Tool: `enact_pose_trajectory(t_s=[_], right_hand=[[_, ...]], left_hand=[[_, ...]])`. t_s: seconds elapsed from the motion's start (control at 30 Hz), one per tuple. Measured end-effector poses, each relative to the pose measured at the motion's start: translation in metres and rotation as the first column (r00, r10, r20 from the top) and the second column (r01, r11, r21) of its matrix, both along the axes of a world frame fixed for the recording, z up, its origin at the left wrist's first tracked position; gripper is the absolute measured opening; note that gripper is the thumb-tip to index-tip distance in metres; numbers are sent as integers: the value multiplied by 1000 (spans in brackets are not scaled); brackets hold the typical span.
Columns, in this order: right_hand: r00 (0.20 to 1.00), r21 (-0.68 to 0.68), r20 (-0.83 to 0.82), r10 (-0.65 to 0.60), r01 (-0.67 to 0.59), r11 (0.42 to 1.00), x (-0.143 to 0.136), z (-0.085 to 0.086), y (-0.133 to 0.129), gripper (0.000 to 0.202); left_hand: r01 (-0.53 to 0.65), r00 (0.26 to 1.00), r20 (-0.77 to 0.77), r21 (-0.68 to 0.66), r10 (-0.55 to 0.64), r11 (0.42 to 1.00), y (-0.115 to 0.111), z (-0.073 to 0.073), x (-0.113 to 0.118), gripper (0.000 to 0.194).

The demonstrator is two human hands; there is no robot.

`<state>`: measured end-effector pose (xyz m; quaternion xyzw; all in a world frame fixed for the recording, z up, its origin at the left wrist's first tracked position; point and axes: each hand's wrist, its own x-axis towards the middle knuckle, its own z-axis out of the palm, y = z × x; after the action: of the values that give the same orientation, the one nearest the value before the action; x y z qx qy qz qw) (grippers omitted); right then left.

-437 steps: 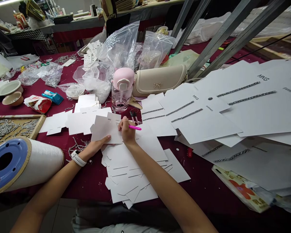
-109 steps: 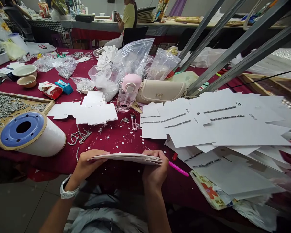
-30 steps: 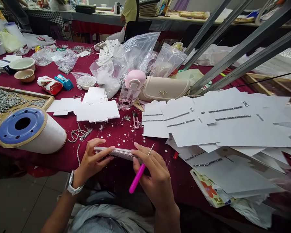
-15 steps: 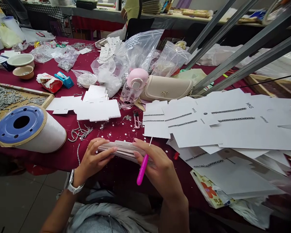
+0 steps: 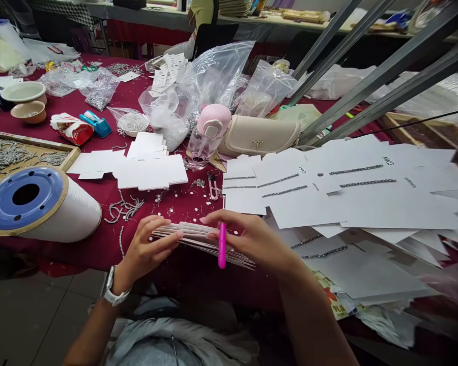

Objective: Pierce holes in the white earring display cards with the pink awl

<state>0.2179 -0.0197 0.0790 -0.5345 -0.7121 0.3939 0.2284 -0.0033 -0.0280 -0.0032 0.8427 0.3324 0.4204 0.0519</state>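
The stack of white cards (image 5: 198, 239) sits edge-on in the lower middle of the frame, just in front of the near edge of the worktop (image 5: 175, 203), held between our two hands. Our left hand (image 5: 147, 251) cups the stack's left end, thumb on top and fingertips curled against the card edges. Our right hand (image 5: 252, 239) lies over the right half with the fingers stretched flat across the top, and it also pinches a pink-handled tool (image 5: 222, 246) that hangs down across the front of the cards.

We judge the step in hand to be gathering and squaring the cards into one pile: the edges fan slightly toward the right, so they are not yet flush. The next move seems to call for a light tap or squeeze along the long edge while the pink tool is kept clear of the paper.

The cards look thin, stiff and plain white, many layers deep; we cannot read any print on them from this angle. Similar loose cards (image 5: 137, 168) lie left of centre, and larger sheets carrying chain strips (image 5: 286, 185) spread to the right. A big thread spool (image 5: 38, 206) rests at the left edge, and a pink-capped bottle (image 5: 208, 134) stands beyond.
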Motion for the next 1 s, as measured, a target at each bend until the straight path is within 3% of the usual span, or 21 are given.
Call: enact_pose_trajectory(t_s=[0.13, 0.27, 0.4, 0.6, 0.87, 1.0], right_hand=[[993, -185, -119, 22, -44, 982, 2, 0, 11, 19], [975, -261, -204, 88, -141, 955, 4, -3, 21, 18], [966, -273, -221, 132, -191, 943, 7, -4, 30, 17], [938, -327, -278, 206, -294, 898, 10, -11, 35, 20], [940, -344, -293, 175, -274, 898, 9, -16, 39, 22], [956, -258, -254, 148, -215, 942, 8, -16, 37, 22]], left_hand=[[10, 1000, 2, 7, -10, 1000, 1, -1, 0, 47], [17, 1000, 0, -3, -17, 1000, 2, 0, 0, 48], [20, 1000, 1, -16, -20, 1000, 1, 1, 0, 48], [-66, 996, -67, -36, 63, 997, 0, 7, 5, 54], [-74, 995, -65, -50, 71, 996, -1, 7, 8, 48], [-72, 995, -70, -58, 68, 996, -1, 9, 10, 42]])
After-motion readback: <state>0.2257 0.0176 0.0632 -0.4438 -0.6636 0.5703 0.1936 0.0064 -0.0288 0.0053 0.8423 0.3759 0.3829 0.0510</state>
